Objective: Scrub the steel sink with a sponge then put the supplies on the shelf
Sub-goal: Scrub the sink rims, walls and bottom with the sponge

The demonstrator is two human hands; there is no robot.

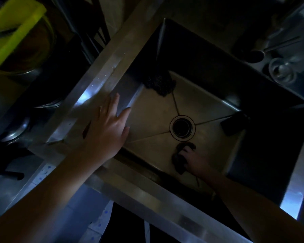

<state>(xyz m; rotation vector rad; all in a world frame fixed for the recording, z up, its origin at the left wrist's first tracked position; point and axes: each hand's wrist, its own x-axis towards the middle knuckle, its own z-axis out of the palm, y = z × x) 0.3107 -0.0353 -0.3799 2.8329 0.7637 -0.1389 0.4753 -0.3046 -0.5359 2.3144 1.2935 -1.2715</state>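
The scrubbing step is in hand, I judge: the right hand (193, 159) grips a dark sponge (178, 164) on the floor of the square steel sink (153, 113) just beside the round drain (182, 127), the left hand (109, 125) lies open on the rim, and the next move calls for sweeping the sponge across floor and walls.

The floor of the sink (153, 120) lies open to me along its left wall, from the drain (182, 126) out to where my left hand (109, 125) lies flat on the left rim. A dark mesh pad (159, 83) fills the far-left corner, and a dark block (233, 123) sits in the far-right corner. My right hand (191, 158) grips the sponge (178, 163) by the near wall, just beside the drain. Beyond the far rim a glass (282, 71) and utensils (279, 44) crowd the counter; bowls (18, 132) crowd the left side.
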